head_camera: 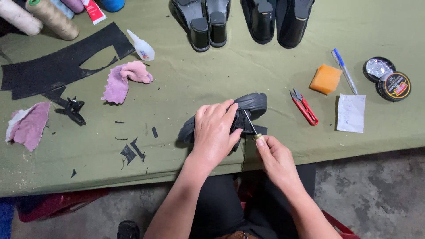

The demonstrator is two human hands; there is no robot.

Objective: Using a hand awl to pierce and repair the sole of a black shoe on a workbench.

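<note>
One dark shoe (241,116) lies on its side near the front edge of the counter (199,79), which is covered in green cloth. The left hand (215,132) presses down over the shoe's middle, fingers spread and curled around the upper. The right hand (275,158) is clenched around the pale handle of one awl (251,126), whose thin metal shaft slants up to the shoe just beside the left fingertips. A dark thread hangs down from the shoe at the counter edge.

At the back stand four black shoes in two pairs: one pair (206,24) left of centre, heels towards the person, and one pair (276,20) just right of it. Top left lie several thread spools (42,15), at least four, partly cut off by the frame, with one red tube (94,11) beside them. One small glue bottle (141,46) lies tilted near a large black sheet (57,66) with cut-outs. There are two pink rags: one (126,79) beside the sheet, one (28,126) near the left edge. Small black scraps (133,151) are scattered between them and the shoe.

To the right lie one red snips (304,107), one orange sponge (325,79), one blue pen (344,71) and one paper slip (351,113). One round polish tin (379,67) stands open, foil-like silver showing inside; its lid (394,86) lies touching it.
</note>
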